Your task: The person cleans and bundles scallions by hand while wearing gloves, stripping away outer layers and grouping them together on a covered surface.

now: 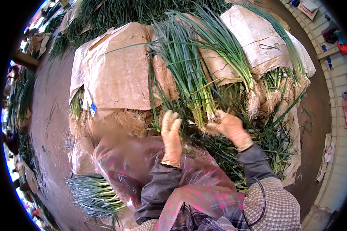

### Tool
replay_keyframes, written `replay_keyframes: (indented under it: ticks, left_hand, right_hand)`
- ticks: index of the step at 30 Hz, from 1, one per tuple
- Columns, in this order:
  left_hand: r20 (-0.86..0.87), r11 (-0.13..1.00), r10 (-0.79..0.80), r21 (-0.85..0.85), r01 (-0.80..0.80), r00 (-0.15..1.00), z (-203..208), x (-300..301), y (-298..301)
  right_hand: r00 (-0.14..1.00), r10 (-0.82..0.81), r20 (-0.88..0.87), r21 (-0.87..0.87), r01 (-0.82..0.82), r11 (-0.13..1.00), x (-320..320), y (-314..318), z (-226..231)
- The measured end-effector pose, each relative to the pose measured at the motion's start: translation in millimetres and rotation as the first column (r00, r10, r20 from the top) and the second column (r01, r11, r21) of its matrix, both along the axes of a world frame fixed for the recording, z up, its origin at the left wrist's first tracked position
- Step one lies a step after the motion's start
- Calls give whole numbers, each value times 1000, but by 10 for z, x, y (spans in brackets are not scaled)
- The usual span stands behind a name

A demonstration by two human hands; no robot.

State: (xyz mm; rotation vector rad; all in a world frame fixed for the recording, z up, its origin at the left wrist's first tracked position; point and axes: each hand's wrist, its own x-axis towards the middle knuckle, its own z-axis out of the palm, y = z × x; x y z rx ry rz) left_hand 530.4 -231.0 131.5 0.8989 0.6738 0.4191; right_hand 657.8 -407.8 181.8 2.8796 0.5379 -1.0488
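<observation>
Gloved and raised, my left hand [171,134] has its fingers stretched out and holds nothing. It is just left of the root ends of a loose bunch of green onions [185,71]. My right hand [233,130], also gloved, reaches in from the right with fingers apart, at the white root ends of that bunch. Its fingertips appear to touch the roots, though they are partly blurred. The bunch lies with its leaves pointing away from me. Another bundle of green onions [235,57] lies to its right, its pale roots hanging near my right hand.
Tan sacking [121,73] covers onions at the left; a white sack [254,38] covers more at the right. Loose leaves [239,156] lie below my right hand. A separate onion pile [94,194] is at lower left. A patterned plastic sheet [123,165] covers my lap.
</observation>
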Motion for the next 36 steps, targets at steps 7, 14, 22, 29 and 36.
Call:
replay_keyframes:
  ticks: [7, 14, 22, 29, 36]
  left_hand:
    - [-320, 930, -231, 203, 305, 919, -777, -78, -400]
    - [-186, 753, -657, -120, 647, 731, -702, 186, -522]
    - [-348, 712, -642, 58, 700, 683, -755, 136, -592]
    - [-133, 832, -554, -123, 541, 822, -1040, 151, -759]
    - [84, 859, -387, -328, 392, 918, 271, -545, -639]
  right_hand:
    - [699, -344, -627, 678, 707, 200, -125, 79, -373]
    - [833, -552, 32, 768, 333, 547, 784, -942, -482]
    - [775, 297, 558, -280, -161, 946, 655, -719, 138]
    - [993, 116, 26, 466, -114, 877, 3, -331, -1076]
    - [680, -94, -727, 565, 670, 481, -320, 84, -26]
